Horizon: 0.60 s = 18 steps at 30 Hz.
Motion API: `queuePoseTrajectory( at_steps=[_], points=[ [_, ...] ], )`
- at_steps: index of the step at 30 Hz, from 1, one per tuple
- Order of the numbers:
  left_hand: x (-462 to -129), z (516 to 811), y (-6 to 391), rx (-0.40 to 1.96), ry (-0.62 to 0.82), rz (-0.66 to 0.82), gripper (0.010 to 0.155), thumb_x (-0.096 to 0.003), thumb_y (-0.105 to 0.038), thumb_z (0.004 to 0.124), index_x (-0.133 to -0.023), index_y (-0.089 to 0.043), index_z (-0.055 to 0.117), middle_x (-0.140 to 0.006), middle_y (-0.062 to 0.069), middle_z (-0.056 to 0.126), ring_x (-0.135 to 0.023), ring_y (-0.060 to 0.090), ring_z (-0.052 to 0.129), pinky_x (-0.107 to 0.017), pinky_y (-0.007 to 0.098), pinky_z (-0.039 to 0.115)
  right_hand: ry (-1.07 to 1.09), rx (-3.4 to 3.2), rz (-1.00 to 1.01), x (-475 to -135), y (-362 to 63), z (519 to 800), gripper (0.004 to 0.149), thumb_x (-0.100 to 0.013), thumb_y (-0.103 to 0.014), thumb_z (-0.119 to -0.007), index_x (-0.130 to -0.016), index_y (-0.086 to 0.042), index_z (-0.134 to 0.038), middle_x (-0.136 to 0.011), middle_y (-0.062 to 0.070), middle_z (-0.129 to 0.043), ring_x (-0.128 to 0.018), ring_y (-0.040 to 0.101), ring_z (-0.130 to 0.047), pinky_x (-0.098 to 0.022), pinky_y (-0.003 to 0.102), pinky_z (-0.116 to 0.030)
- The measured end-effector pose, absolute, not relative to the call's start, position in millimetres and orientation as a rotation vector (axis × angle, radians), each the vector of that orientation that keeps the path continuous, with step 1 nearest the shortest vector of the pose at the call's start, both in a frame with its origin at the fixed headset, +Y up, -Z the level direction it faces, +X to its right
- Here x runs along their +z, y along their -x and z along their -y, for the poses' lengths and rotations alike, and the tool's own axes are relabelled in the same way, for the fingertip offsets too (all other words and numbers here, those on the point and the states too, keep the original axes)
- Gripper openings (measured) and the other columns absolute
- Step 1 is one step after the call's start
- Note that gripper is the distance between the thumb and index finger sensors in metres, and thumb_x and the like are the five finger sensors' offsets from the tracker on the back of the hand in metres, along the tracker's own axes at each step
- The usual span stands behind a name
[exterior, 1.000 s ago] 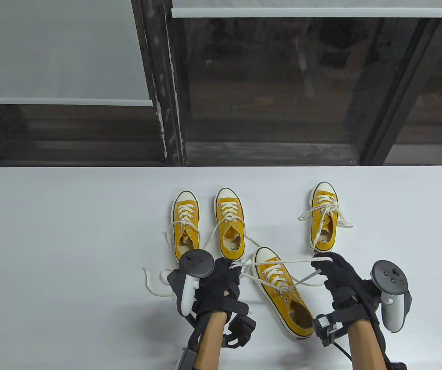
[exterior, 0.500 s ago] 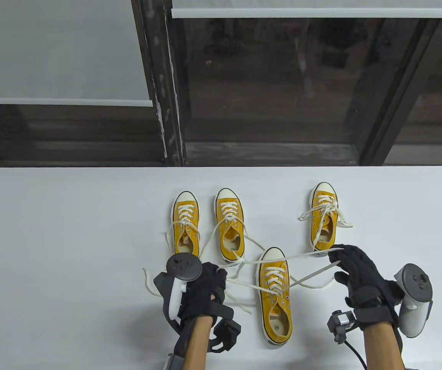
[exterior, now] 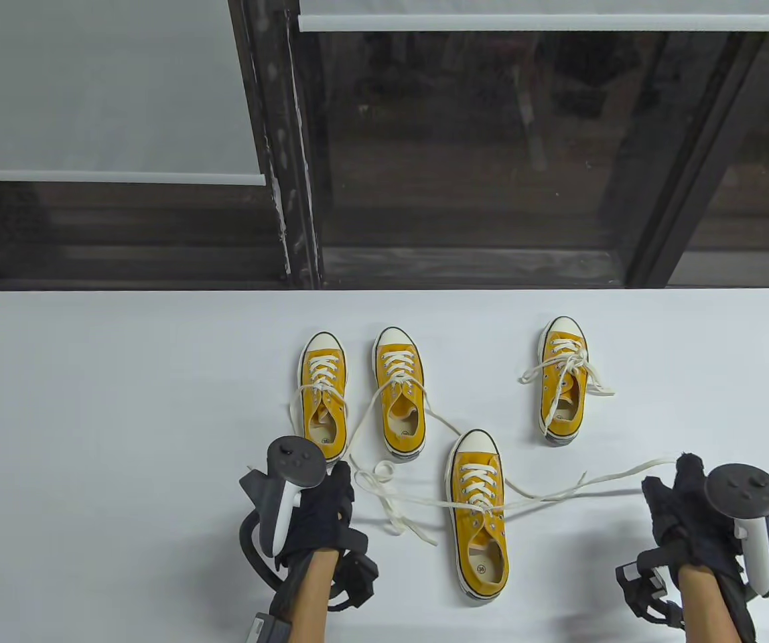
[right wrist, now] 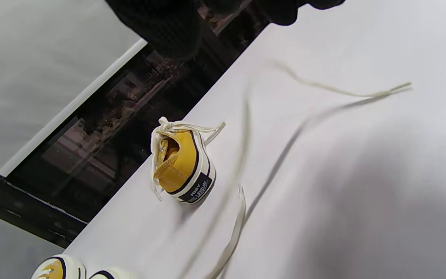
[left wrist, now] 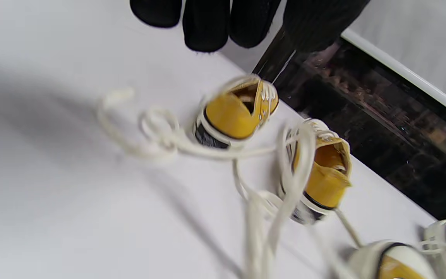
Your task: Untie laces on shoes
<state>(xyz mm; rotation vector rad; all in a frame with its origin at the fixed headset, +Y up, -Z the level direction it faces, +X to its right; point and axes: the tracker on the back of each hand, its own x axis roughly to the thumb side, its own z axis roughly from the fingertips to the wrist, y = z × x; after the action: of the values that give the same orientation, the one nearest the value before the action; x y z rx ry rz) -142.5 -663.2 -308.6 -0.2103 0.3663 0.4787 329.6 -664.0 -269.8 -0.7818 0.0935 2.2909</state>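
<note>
Four yellow sneakers on the white bench (exterior: 123,375). Nearest shoe (exterior: 479,512) sits lower centre of the table view, toe pointing up-frame. Two shoes stand side by side above and left of it: far-left shoe (exterior: 323,395) and centre-left shoe (exterior: 399,398). Fourth shoe (exterior: 564,378) is upper right of the group, its bow apparently tied.

Right hand (exterior: 689,519), lower right: fingers curled; one lace end (exterior: 599,479) of the nearest shoe runs up to its fingertips, so it appears to pinch that end. Contact is not clearly resolved, and the right wrist view is blurred.

Left hand (exterior: 317,519), lower left: fingers hang loosely in the left wrist view with nothing seen between them. The other lace (exterior: 391,499) lies slack in loops on the bench just right of this hand. Cannot tell if it has any hold.

Judgement: knot on the nearest shoe looks pulled out, with both ends free of a bow. To finish cleanly:
- Draw the right end outward and low, along the bench, so the shoe is not dragged or tipped.
- Steady the shoe with the left hand if it slides.
- Keep the slack loops clear of the centre-left shoe's trailing lace (exterior: 441,422), which crosses nearby and could tangle.

Then proceed to the fourth shoe.
</note>
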Motion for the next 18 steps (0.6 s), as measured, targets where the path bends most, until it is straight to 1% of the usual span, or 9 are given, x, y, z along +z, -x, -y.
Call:
queuePoseTrajectory(
  at_steps=[3,5,7,9,11,14,16,17,18],
  points=[
    [-308,654,146,0.313,0.166,-0.303,0.071,-0.0605,-0.057,0.068,-0.120,-0.035,0.037,-0.129,0.003,0.033,-0.120,0.037,0.015,-0.080,0.073,0.014,0.669,2.448,-0.117,-273,-307,652,0.076,-0.066,-0.039,-0.070,-0.119,-0.015,-0.022,-0.118,0.027,-0.029,-0.105,0.058,-0.030,-0.070,0.072,-0.036],
    [-306,655,145,0.302,0.145,-0.267,0.073,-0.0594,-0.058,0.069,-0.120,-0.039,0.035,-0.131,0.000,0.028,-0.121,0.036,0.010,-0.081,0.072,0.012,0.533,2.521,-0.188,-276,-283,649,0.072,-0.065,-0.038,-0.071,-0.119,-0.016,-0.029,-0.117,0.023,-0.040,-0.106,0.053,-0.043,-0.071,0.070,-0.042],
    [-303,660,143,0.335,0.148,-0.220,0.073,-0.0590,-0.058,0.069,-0.120,-0.040,0.035,-0.131,-0.001,0.027,-0.121,0.036,0.009,-0.081,0.072,0.011,0.342,2.558,-0.452,-280,-250,657,0.065,-0.065,-0.040,-0.070,-0.119,-0.015,-0.042,-0.110,0.018,-0.063,-0.097,0.043,-0.070,-0.070,0.063,-0.054],
    [-302,669,139,0.361,0.136,-0.183,0.072,-0.0584,-0.058,0.070,-0.120,-0.040,0.036,-0.131,-0.001,0.029,-0.121,0.036,0.010,-0.081,0.072,0.011,0.232,2.543,-0.740,-282,-219,674,0.069,-0.066,-0.045,-0.069,-0.119,-0.012,-0.040,-0.106,0.017,-0.067,-0.092,0.041,-0.075,-0.069,0.061,-0.057],
    [-303,674,136,0.358,0.165,-0.168,0.073,-0.0582,-0.059,0.069,-0.120,-0.039,0.035,-0.131,-0.001,0.029,-0.121,0.035,0.010,-0.081,0.072,0.012,0.176,2.594,-0.908,-285,-189,695,0.077,-0.065,-0.054,-0.067,-0.118,-0.007,-0.038,-0.102,0.015,-0.070,-0.086,0.037,-0.079,-0.067,0.059,-0.060],
    [-302,679,133,0.342,0.175,-0.149,0.073,-0.0580,-0.059,0.069,-0.120,-0.038,0.035,-0.131,-0.001,0.030,-0.121,0.035,0.011,-0.082,0.072,0.012,0.216,2.769,-0.998,-288,-163,714,0.082,-0.063,-0.059,-0.067,-0.117,-0.005,-0.039,-0.097,0.012,-0.073,-0.078,0.032,-0.084,-0.064,0.056,-0.064],
    [-303,682,134,0.341,0.184,-0.155,0.074,-0.0579,-0.058,0.069,-0.120,-0.037,0.034,-0.131,-0.001,0.031,-0.121,0.035,0.012,-0.082,0.072,0.012,0.280,2.923,-0.894,-291,-150,724,0.070,-0.064,-0.056,-0.067,-0.111,-0.007,-0.053,-0.085,0.005,-0.082,-0.064,0.023,-0.091,-0.059,0.050,-0.070],
    [-303,684,135,0.355,0.195,-0.155,0.074,-0.0580,-0.058,0.069,-0.120,-0.037,0.034,-0.130,-0.001,0.031,-0.121,0.036,0.012,-0.082,0.072,0.013,0.295,2.974,-0.818,-293,-147,726,0.058,-0.064,-0.049,-0.069,-0.104,-0.008,-0.064,-0.076,0.000,-0.088,-0.055,0.019,-0.094,-0.054,0.047,-0.074],
    [-303,686,135,0.362,0.202,-0.151,0.074,-0.0581,-0.058,0.069,-0.120,-0.036,0.035,-0.130,0.000,0.031,-0.121,0.036,0.013,-0.081,0.072,0.013,0.307,2.988,-0.808,-295,-145,727,0.052,-0.065,-0.044,-0.069,-0.100,-0.006,-0.069,-0.071,-0.001,-0.091,-0.049,0.016,-0.096,-0.051,0.045,-0.077]
  ],
)
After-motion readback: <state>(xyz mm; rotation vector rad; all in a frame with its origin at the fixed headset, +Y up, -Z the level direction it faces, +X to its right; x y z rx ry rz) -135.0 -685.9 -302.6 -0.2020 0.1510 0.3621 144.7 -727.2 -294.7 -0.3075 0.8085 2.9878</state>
